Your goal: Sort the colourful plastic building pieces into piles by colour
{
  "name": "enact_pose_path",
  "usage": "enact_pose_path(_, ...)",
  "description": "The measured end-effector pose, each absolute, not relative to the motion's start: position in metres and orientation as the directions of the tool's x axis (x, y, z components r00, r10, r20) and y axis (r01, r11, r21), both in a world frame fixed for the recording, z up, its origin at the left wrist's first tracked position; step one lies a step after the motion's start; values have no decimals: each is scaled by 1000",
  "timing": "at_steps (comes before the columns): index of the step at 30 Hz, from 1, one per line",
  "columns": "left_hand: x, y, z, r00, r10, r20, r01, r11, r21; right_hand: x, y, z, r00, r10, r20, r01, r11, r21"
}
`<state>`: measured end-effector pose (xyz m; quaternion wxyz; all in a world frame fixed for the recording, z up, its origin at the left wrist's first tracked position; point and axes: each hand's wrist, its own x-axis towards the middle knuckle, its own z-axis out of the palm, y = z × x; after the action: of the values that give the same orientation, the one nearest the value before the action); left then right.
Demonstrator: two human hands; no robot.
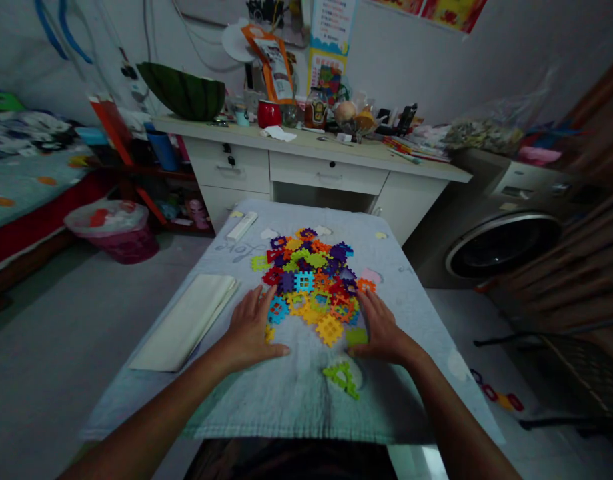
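Plastic pieces (304, 281) lie heaped on the cloth (296, 393) between the left hand (249, 333) and right hand (383, 330), thumbs spread apart from fingers; low, cupped palms would best contain the loose edges.

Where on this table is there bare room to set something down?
On the tablecloth: between the right hand and the tablecloth's right edge; at the near side, between the left hand and the green triangular piece. Crowded: the middle, under the heap of plastic pieces, and the left, under the folded white sheet.
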<state>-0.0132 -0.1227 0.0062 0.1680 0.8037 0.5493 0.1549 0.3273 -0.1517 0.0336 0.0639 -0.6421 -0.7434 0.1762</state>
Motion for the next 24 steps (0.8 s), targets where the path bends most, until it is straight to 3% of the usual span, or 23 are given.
enact_pose_path(3, -13, -128, 1, 403, 914, 48, 832, -388, 395, 330, -159, 36, -225, 953, -203, 930, 148, -336)
enact_pose_path(17, 18, -88, 15, 375, 876, 303, 736, -480, 478, 288, -109, 64, -254, 961, 112, 858, 277, -432)
enact_pose_path(24, 37, -66, 34, 326, 850, 414, 622, -522, 583, 258, -69, 76, -211, 949, 235, 815, 303, -493)
